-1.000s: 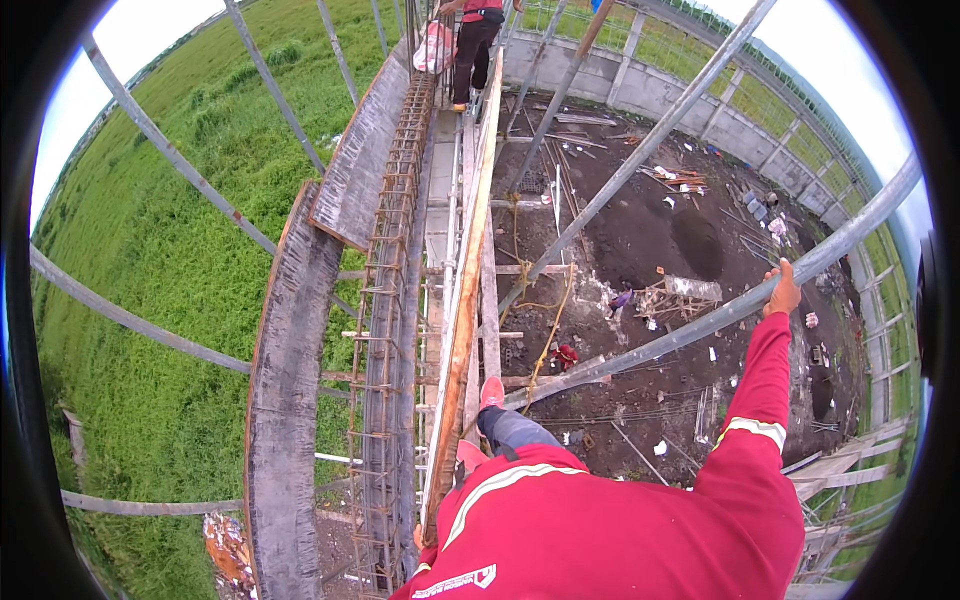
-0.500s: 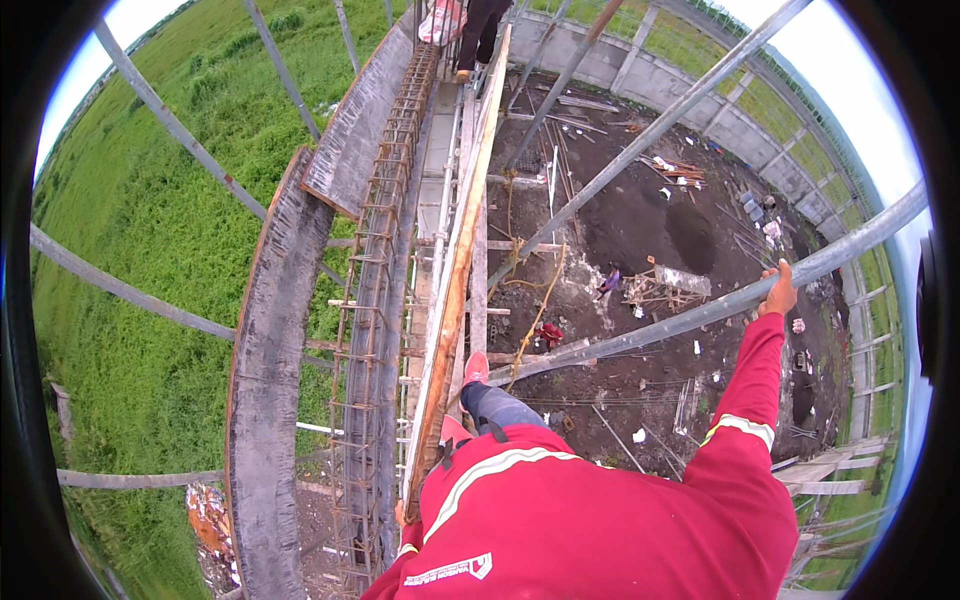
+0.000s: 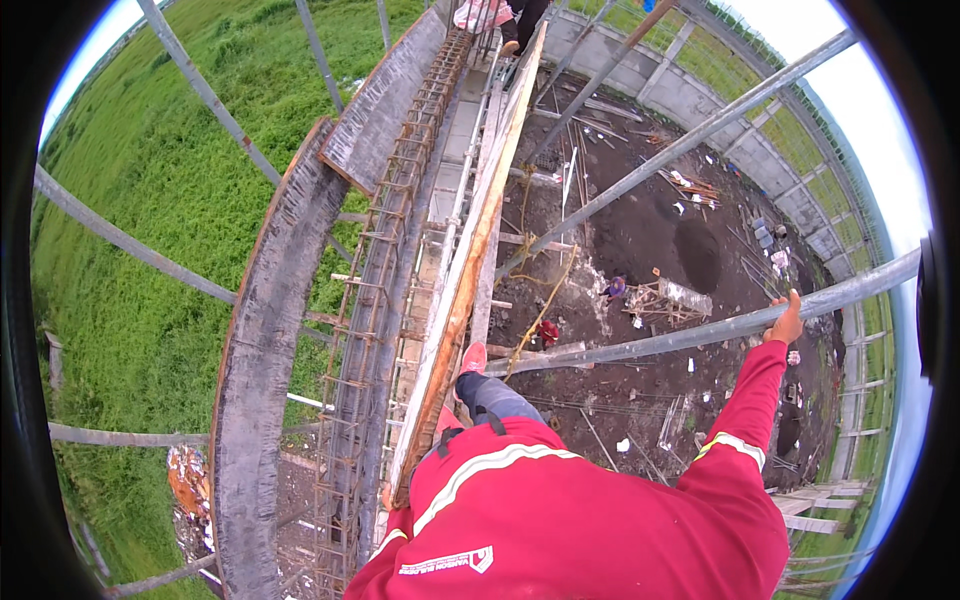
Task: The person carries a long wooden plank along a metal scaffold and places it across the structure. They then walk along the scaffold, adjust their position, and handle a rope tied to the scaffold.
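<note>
My right hand is closed around a thick grey metal pipe that slants up to the right, my arm stretched out. Low beside my body, a small part of my left hand shows at the near end of a long wooden board. Its fingers look wrapped on the board's edge, though my sleeve hides most of them. The board has a pale face and a brown edge, and runs away from me. My pink shoes are on a narrow plank beside it.
Left of the board lie a rebar cage and curved form panels. At the far end a person's foot shows near a pale sack. Scaffold pipes cross the view. Far below, workers are on dark ground with scattered lumber.
The view has turned slightly, so the board and panels slant more to the right at the far end. My right hand stays on the pipe; my left stays at the board.
</note>
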The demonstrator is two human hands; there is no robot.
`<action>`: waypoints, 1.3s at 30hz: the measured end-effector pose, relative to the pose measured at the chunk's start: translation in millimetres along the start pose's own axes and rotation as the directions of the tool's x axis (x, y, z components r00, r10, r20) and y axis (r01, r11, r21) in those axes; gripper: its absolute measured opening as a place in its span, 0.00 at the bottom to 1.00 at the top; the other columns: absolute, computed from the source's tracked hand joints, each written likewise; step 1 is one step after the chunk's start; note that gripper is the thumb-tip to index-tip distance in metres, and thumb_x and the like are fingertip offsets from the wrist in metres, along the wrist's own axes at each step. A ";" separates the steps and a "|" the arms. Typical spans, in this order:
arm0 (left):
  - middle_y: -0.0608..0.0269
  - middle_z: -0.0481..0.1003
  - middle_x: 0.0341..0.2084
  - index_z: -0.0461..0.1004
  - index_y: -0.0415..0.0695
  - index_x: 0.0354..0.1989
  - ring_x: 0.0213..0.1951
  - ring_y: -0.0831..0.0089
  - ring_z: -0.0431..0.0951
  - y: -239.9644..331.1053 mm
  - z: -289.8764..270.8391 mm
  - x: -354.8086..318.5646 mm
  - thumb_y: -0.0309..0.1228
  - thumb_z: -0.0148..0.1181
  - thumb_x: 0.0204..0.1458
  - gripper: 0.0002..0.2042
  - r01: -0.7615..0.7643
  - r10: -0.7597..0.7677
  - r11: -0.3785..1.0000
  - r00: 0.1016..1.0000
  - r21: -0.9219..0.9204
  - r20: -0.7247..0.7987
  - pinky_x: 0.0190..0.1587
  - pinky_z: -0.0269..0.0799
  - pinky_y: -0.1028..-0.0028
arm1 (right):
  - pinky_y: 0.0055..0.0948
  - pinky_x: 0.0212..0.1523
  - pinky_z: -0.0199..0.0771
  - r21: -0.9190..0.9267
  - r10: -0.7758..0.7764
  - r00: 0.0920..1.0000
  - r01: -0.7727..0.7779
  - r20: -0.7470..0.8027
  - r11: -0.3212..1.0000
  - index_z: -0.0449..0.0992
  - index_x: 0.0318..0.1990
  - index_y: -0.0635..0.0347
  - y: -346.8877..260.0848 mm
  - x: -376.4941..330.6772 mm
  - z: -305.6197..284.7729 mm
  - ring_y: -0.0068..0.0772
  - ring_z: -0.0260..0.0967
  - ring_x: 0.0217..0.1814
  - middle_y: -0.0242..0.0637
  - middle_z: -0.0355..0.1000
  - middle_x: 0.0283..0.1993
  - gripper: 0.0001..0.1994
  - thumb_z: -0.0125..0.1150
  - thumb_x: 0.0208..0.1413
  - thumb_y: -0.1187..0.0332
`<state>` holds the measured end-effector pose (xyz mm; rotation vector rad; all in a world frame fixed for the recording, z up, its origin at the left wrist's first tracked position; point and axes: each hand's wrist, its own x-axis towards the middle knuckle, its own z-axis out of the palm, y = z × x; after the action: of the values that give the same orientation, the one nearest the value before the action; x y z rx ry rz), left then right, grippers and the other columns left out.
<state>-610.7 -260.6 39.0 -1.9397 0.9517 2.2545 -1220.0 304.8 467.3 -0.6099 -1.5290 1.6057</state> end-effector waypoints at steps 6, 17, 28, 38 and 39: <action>0.64 0.72 0.49 0.63 0.58 0.55 0.49 0.60 0.71 1.0 -0.8 -1.8 0.42 0.56 0.52 0.21 -0.010 0.009 0.999 1.000 0.038 0.002 0.47 0.67 0.54 | 0.28 0.32 0.76 0.022 -0.015 1.000 0.014 0.010 1.000 0.70 0.45 0.67 -0.9 -5.4 1.9 0.33 0.72 0.30 0.42 0.71 0.35 0.25 0.72 0.43 0.61; 0.63 0.72 0.49 0.62 0.59 0.56 0.49 0.60 0.71 1.3 4.6 2.6 0.41 0.56 0.52 0.22 -0.042 0.041 0.996 0.999 0.079 0.023 0.47 0.68 0.55 | 0.29 0.32 0.75 -0.029 -0.004 1.000 0.004 0.012 1.000 0.69 0.48 0.68 -1.6 -3.2 0.6 0.33 0.72 0.32 0.42 0.71 0.38 0.26 0.70 0.45 0.60; 0.63 0.72 0.49 0.61 0.59 0.56 0.49 0.61 0.71 -6.4 8.2 3.3 0.40 0.56 0.52 0.22 -0.065 0.063 0.995 0.998 0.081 0.022 0.47 0.68 0.55 | 0.36 0.35 0.75 -0.044 -0.040 0.999 0.040 0.010 0.998 0.68 0.47 0.74 3.9 10.6 -2.0 0.36 0.71 0.33 0.44 0.72 0.37 0.32 0.73 0.42 0.56; 0.62 0.72 0.49 0.59 0.59 0.57 0.49 0.61 0.71 -3.2 3.9 3.2 0.40 0.55 0.53 0.23 -0.061 0.059 0.993 0.998 0.102 0.020 0.47 0.68 0.56 | 0.36 0.35 0.74 -0.018 -0.048 0.999 0.047 -0.005 0.999 0.68 0.45 0.72 5.1 13.3 -3.3 0.35 0.71 0.33 0.41 0.71 0.35 0.31 0.73 0.41 0.56; 0.62 0.72 0.49 0.59 0.59 0.57 0.49 0.61 0.71 -2.0 3.4 3.7 0.40 0.55 0.53 0.23 -0.063 0.061 0.992 0.998 0.105 0.020 0.47 0.68 0.56 | 0.35 0.35 0.75 -0.017 -0.049 0.999 0.049 0.000 0.999 0.68 0.45 0.72 5.3 13.5 -3.4 0.35 0.71 0.32 0.40 0.71 0.34 0.30 0.74 0.41 0.56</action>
<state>-613.9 -258.8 35.0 -1.8707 1.1205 2.1989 -1225.9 318.1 464.2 -0.5777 -1.5474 1.5575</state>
